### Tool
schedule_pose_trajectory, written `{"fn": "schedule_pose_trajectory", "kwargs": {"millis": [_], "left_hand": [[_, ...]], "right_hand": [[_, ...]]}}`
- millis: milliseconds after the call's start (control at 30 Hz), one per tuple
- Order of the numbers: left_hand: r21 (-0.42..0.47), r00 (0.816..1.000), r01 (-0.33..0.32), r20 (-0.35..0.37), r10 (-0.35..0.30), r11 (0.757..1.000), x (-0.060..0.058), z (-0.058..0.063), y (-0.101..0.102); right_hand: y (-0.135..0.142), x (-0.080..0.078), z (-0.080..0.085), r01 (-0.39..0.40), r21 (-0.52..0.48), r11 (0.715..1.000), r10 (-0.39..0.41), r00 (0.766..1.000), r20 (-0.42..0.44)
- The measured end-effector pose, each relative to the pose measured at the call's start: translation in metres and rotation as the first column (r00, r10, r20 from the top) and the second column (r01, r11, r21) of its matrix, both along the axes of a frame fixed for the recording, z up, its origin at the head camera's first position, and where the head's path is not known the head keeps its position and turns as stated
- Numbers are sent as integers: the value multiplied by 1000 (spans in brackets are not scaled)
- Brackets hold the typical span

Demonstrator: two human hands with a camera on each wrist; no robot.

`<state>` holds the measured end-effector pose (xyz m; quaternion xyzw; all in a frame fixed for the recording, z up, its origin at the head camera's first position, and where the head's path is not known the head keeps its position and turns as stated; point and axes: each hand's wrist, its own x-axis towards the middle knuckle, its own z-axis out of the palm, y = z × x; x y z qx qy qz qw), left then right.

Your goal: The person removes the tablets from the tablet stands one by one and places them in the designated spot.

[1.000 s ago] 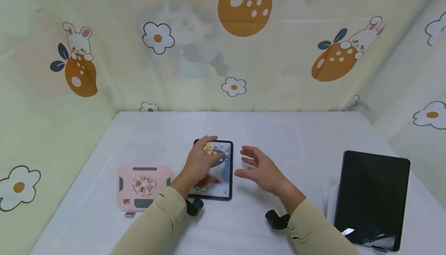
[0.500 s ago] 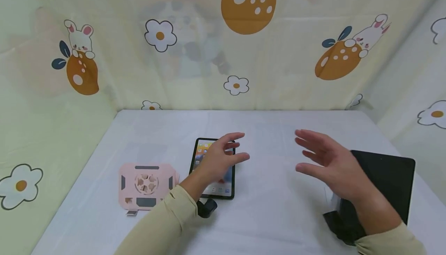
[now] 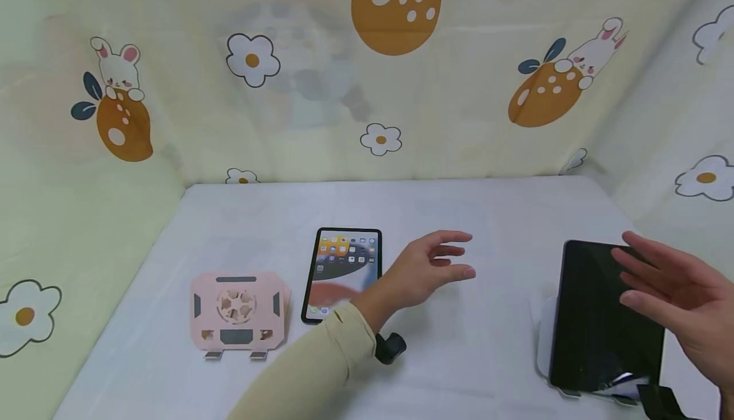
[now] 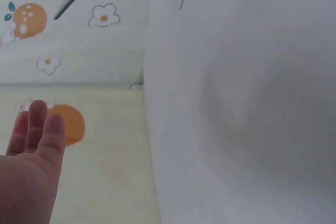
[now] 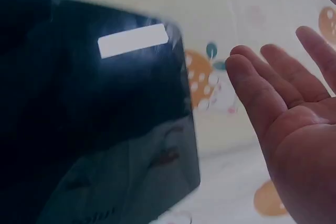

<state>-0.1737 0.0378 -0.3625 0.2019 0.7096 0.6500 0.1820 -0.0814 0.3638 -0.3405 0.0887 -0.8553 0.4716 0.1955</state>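
Note:
In the head view my left hand hovers over the table, right of a small tablet whose lit screen shows app icons. Its fingers are spread and hold nothing. My right hand is at the right edge with fingers loosely extended, in front of a larger dark-screened tablet. That tablet leans on a stand, mostly hidden behind it. In the right wrist view the dark tablet stands beside the right hand, apart from it. The left wrist view shows the left hand holding nothing.
A pink tablet stand with grey pads lies folded at the left of the white table. A patterned curtain rises behind the table and along its sides.
Both hands have moved right. The left hand has left the small tablet, uncovering most of its screen. My right hand has gone from the middle to the right side of the large tablet.

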Motion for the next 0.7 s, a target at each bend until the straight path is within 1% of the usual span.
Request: {"fn": "schedule_pose_trajectory", "kwargs": {"millis": [100,200,300,333,433,467,500,533,567,633,700], "left_hand": [[26,1000,-1,-21,1,1000,-1,-5,11],[40,1000,14,-27,-13,999,-1,-9,22],[19,999,39,-14,-38,999,1,-14,31],[15,999,45,-11,-45,999,2,-16,35],[9,999,49,-3,-49,999,4,-22,44],[10,999,50,1,-50,999,5,-24,47],[12,999,52,5,-52,999,5,-26,50],[14,998,54,13,-54,998,6,-28,53],[15,998,59,23,-59,998,6,-29,56],[13,996,75,37,-76,997,6,-33,62],[8,995,87,41,-87,996,6,-35,68]], "right_hand": [[12,4,-6,46,-14,999,-45,999,27],[24,7,-13,74,-70,995,-72,997,34],[37,6,-21,49,-209,977,-46,999,17],[43,5,-25,51,-221,974,-50,999,9],[63,3,-36,94,-169,981,-89,995,39],[71,2,-40,114,-125,986,-107,992,59],[79,1,-44,143,-50,989,-138,986,89],[87,0,-48,155,7,988,-155,981,120],[94,-1,-52,158,36,987,-162,975,152],[106,-4,-59,159,64,985,-169,965,202],[114,-8,-65,160,55,986,-169,959,227]]}}
